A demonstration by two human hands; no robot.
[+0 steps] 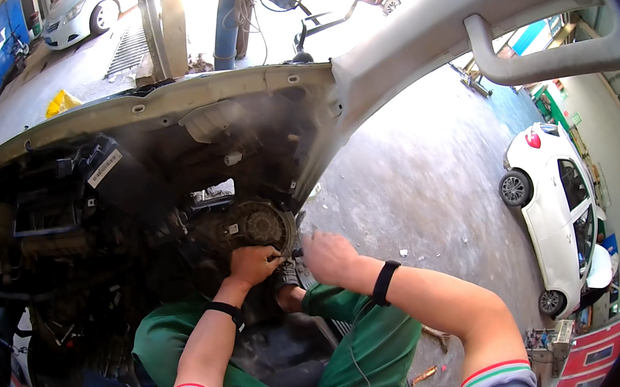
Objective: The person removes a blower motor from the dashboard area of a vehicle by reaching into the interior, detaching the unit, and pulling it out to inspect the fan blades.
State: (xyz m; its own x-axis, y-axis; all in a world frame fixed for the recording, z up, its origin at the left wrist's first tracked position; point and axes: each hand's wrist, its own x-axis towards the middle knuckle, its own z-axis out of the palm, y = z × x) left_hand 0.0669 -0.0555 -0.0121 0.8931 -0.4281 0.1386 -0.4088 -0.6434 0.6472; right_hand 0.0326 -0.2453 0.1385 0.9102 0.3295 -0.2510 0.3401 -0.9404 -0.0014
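Note:
My left hand (253,264) is closed in a pinch just below a round, ribbed, dusty part (263,224) in the stripped footwell of a car. What its fingers hold is hidden. Close on its right, my right hand (328,258) is curled and blurred by motion. A small dark tool (297,253) shows at its fingertips, pointing toward the left hand; its exact kind is too small to tell. Both hands are at the lower right edge of the round part.
The bare dashboard cavity (132,195) holds wiring and brackets. The door pillar (388,64) rises at right with a grab handle (489,57). My green trouser legs (377,341) lie below the hands. A white car (558,193) stands on the workshop floor (398,166); a blue post (227,21) stands ahead.

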